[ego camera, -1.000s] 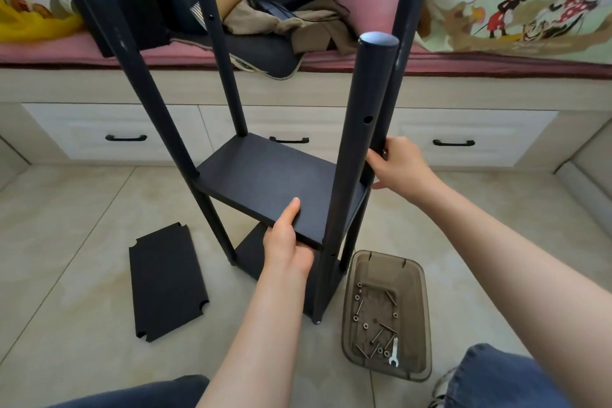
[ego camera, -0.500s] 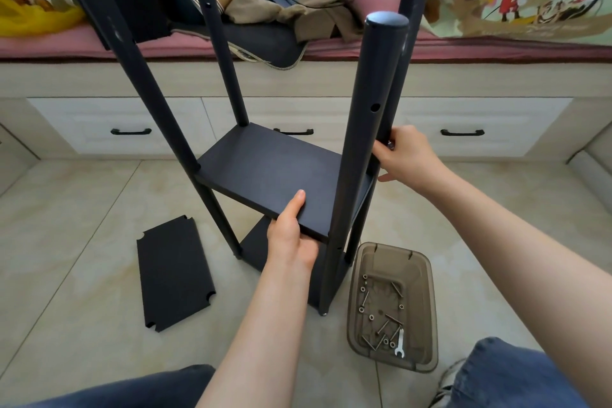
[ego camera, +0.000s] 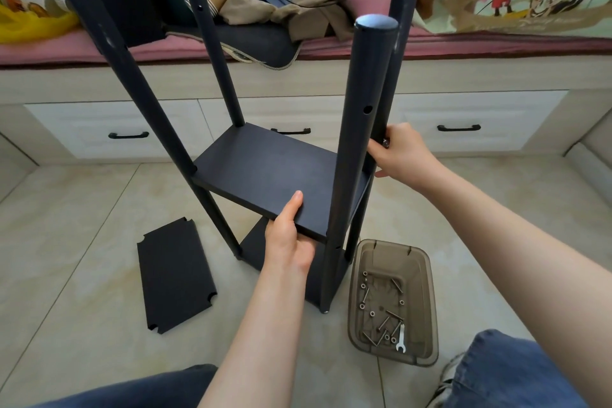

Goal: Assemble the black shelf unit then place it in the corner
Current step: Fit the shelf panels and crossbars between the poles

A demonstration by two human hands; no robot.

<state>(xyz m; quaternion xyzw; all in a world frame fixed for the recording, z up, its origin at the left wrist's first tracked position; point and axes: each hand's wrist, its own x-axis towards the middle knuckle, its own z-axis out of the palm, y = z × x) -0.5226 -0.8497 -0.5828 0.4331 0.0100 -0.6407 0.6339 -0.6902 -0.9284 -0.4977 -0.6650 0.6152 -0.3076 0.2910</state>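
Little is changing since a second ago: both hands are staying on the black shelf unit (ego camera: 265, 172), which is shifting only slightly in the view. It is standing on the floor (ego camera: 82, 225) before the drawers. The left hand (ego camera: 288, 242) is gripping the middle shelf's front edge, thumb on top. The right hand (ego camera: 402, 156) is curling around the rear right post (ego camera: 394, 76). A loose panel (ego camera: 175, 278) is lying to the left, and a tray (ego camera: 420, 291) holding screws and a wrench (ego camera: 400, 338) is sitting to the right.

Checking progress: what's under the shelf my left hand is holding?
A lower shelf between the posts, mostly hidden by the held shelf. The left hand has its fingers underneath, unseen.
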